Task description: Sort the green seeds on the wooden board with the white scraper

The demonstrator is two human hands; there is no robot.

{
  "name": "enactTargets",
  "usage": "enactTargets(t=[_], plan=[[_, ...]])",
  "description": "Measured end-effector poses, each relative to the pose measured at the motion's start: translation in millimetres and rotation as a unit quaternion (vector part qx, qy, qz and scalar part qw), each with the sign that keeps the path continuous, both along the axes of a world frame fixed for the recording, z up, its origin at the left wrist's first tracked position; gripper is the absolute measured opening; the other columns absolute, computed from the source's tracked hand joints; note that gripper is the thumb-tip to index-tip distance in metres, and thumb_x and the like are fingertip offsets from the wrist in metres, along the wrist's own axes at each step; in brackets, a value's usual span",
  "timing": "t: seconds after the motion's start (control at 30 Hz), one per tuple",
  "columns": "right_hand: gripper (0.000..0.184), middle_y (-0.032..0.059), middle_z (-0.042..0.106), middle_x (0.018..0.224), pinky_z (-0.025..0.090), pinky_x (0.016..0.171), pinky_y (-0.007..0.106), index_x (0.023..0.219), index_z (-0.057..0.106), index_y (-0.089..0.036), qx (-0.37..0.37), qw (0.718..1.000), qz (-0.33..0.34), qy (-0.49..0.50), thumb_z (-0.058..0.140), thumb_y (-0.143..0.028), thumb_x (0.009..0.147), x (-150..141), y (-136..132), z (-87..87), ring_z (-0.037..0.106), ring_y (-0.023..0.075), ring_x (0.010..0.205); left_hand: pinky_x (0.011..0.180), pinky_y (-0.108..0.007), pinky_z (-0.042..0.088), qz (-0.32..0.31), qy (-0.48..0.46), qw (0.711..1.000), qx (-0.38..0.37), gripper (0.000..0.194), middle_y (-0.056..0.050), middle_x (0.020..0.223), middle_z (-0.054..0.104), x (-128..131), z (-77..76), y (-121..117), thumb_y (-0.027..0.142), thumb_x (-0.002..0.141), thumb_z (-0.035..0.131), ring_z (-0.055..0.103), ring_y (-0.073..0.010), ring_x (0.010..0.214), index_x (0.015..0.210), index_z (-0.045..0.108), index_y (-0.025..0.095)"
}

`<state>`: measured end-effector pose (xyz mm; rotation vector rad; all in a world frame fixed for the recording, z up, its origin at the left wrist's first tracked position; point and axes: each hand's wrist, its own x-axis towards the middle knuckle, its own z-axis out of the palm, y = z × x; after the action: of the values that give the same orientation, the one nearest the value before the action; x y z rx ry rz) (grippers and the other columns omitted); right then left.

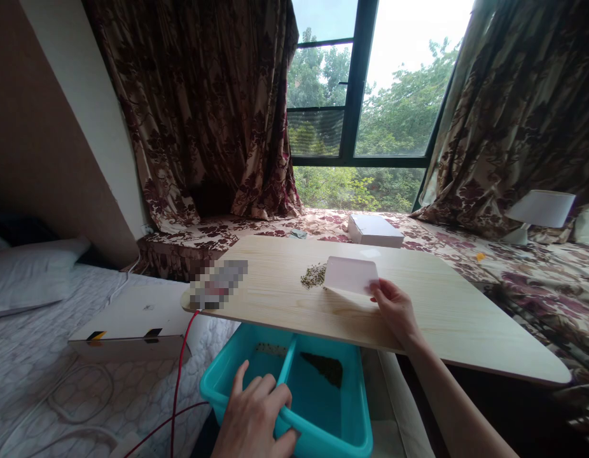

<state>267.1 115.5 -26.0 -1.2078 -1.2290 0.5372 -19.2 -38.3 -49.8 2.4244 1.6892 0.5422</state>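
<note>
My right hand (395, 310) pinches one edge of a thin, flat, whitish rectangular card (352, 273), tilted over the wooden tabletop (270, 270). Touching or just beside the card's left edge lies a small spread pile of mixed dark and pale grains (313, 275). Below the table's near edge is a turquoise two-compartment plastic bin (364, 407). My left hand (259, 410) is closed over its near rim by the divider, one finger stretched out over the left compartment. Dark greenish grains (330, 369) lie in the right compartment; a few pale grains (270, 348) are in the left.
A blurred-out object (221, 284) with a red cable (182, 356) lies at the table's left end. A white box (375, 229) stands behind the table, another white box (137, 318) on the bed at left. A lamp (542, 210) stands far right.
</note>
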Motion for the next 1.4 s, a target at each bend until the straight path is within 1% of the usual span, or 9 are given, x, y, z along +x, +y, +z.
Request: enactTargets(t=[0.17,0.27,0.37,0.57,0.77,0.97,1.1,1.27,1.4], plan=[[0.033,0.0059,0.071,0.075,0.056,0.057,0.031,0.081,0.069,-0.017,0.002,1.0,0.008,-0.006,0.066,-0.048,0.07,-1.0,-3.6,3.2,0.062,0.0167,0.061,0.109,-0.053,0.012,0.001,0.001,1.0,-0.002,0.016,0.006,0.073,0.055,-0.1,0.2,0.5,0.013,0.063,0.056,0.058,-0.017,0.078,0.073,0.055,0.026],[0.032,0.0061,0.071,0.075,0.055,0.056,0.031,0.083,0.069,-0.017,0.001,1.0,-0.011,0.0,0.065,-0.046,0.07,0.7,-3.5,3.2,0.061,0.0163,0.06,0.109,-0.053,0.012,0.002,0.0,1.0,-0.003,0.016,0.006,0.074,0.056,-0.2,0.2,0.6,0.013,0.063,0.056,0.058,-0.017,0.079,0.073,0.055,0.026],[0.029,0.0053,0.07,0.071,0.053,0.055,0.03,0.081,0.069,-0.017,-0.004,1.0,-0.03,-0.006,0.063,-0.043,0.07,2.0,-2.7,2.4,0.06,0.0164,0.06,0.109,-0.053,0.011,0.003,0.0,1.0,-0.004,0.016,0.006,0.074,0.055,-0.4,0.6,0.3,0.013,0.063,0.056,0.058,-0.0168,0.079,0.073,0.055,0.026],[0.031,0.0058,0.072,0.076,0.054,0.055,0.031,0.083,0.069,-0.017,-0.009,1.0,-0.007,-0.002,0.064,-0.043,0.068,0.2,-4.3,3.6,0.06,0.0164,0.06,0.11,-0.052,0.012,0.004,0.007,1.0,-0.012,0.016,0.006,0.074,0.057,-1.0,0.8,0.8,0.014,0.064,0.056,0.058,-0.0173,0.08,0.074,0.056,0.026],[0.031,0.0059,0.072,0.074,0.054,0.055,0.031,0.082,0.069,-0.017,-0.004,1.0,-0.02,-0.006,0.065,-0.045,0.068,0.3,-5.5,4.8,0.061,0.0167,0.059,0.109,-0.053,0.012,0.005,0.01,1.0,-0.015,0.018,0.006,0.075,0.057,-1.7,-0.7,1.7,0.013,0.062,0.055,0.059,-0.0172,0.08,0.075,0.056,0.026],[0.031,0.0063,0.073,0.076,0.055,0.054,0.031,0.082,0.07,-0.017,0.001,1.0,-0.003,-0.005,0.066,-0.045,0.068,0.2,-7.0,6.0,0.062,0.0169,0.059,0.109,-0.053,0.013,0.002,0.014,1.0,-0.008,0.018,0.006,0.075,0.057,-2.0,-1.1,1.3,0.013,0.062,0.056,0.059,-0.0177,0.08,0.075,0.056,0.025],[0.032,0.0061,0.073,0.076,0.055,0.054,0.031,0.082,0.07,-0.017,0.004,1.0,-0.01,-0.004,0.066,-0.045,0.068,-0.1,-7.6,6.3,0.062,0.0174,0.061,0.109,-0.053,0.013,0.003,0.014,1.0,-0.006,0.018,0.006,0.075,0.057,-1.9,-1.2,0.9,0.013,0.063,0.056,0.058,-0.0177,0.08,0.075,0.056,0.026],[0.029,0.0061,0.072,0.076,0.055,0.056,0.031,0.081,0.069,-0.017,-0.01,1.0,0.002,0.0,0.065,-0.043,0.068,-1.2,-7.1,5.9,0.063,0.0173,0.062,0.109,-0.054,0.013,0.002,0.007,1.0,-0.008,0.018,0.006,0.075,0.056,-2.1,-0.1,0.4,0.012,0.061,0.055,0.058,-0.0174,0.08,0.074,0.056,0.025],[0.03,0.0062,0.072,0.076,0.055,0.056,0.031,0.081,0.069,-0.017,-0.004,1.0,-0.004,0.003,0.065,-0.044,0.068,-1.8,-7.3,6.2,0.063,0.0176,0.062,0.109,-0.054,0.013,-0.001,0.002,1.0,-0.018,0.017,0.006,0.075,0.056,-3.3,2.0,1.2,0.013,0.063,0.055,0.058,-0.0176,0.08,0.075,0.056,0.026]])
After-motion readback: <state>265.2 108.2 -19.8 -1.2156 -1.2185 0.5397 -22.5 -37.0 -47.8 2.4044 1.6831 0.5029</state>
